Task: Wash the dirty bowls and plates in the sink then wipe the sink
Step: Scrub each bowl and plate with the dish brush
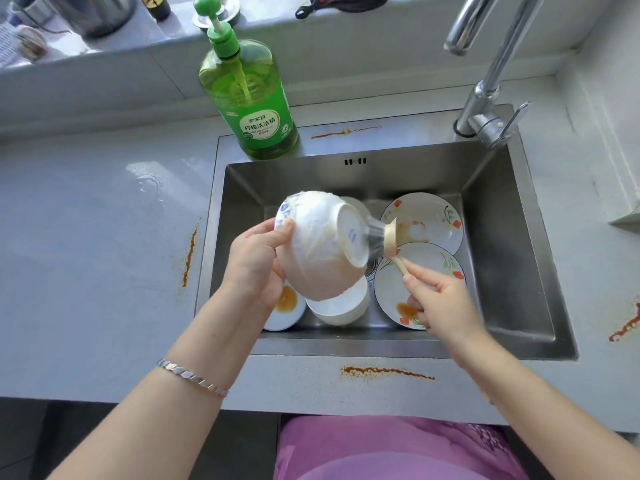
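Tilted bowl (318,244) clasped in left grip (258,258), right grip (440,299) pinching brush (389,237) handle, bristles seemingly touching bowl

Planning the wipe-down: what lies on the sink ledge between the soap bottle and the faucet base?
An orange stain streak, shown in the head view.

Pale grey countertop (86,244) (streaked with orange stains (189,258)), raised ledge (114,60) behind, bright daylight
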A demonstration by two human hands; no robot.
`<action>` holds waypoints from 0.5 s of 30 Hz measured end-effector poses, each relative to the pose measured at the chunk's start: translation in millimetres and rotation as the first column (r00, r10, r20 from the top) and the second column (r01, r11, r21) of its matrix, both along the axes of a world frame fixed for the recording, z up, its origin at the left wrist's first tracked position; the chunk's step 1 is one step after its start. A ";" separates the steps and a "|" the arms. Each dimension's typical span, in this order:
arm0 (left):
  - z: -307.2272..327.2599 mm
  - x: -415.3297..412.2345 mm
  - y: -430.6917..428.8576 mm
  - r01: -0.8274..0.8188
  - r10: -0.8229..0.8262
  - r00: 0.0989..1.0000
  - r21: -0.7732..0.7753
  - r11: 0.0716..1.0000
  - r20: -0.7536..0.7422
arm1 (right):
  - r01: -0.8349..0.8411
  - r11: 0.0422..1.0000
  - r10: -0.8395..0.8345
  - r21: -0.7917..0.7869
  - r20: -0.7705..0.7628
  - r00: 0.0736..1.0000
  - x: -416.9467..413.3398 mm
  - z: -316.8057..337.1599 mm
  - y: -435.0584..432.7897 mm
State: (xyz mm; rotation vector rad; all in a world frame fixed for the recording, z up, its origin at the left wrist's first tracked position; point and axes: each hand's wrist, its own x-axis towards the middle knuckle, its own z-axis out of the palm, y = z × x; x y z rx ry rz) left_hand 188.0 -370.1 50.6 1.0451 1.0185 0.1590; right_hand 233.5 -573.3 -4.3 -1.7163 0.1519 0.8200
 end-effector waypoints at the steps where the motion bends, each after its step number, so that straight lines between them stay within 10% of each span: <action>1: -2.9 0.8 0.7 -0.046 0.046 0.999 -0.001 0.999 -0.012 | -0.028 1.000 0.028 -0.010 0.005 1.000 -7.5 1.0 1.4; 7: -9.2 7.6 -4.2 -0.233 0.234 0.971 0.021 0.972 -0.049 | -0.181 0.983 0.186 -0.041 0.192 0.964 -38.2 17.4 11.8; 15: -9.2 -12.5 -16.4 0.186 -0.154 0.981 0.361 0.914 -0.116 | -0.150 0.968 0.212 -0.199 0.336 0.918 10.3 24.1 26.7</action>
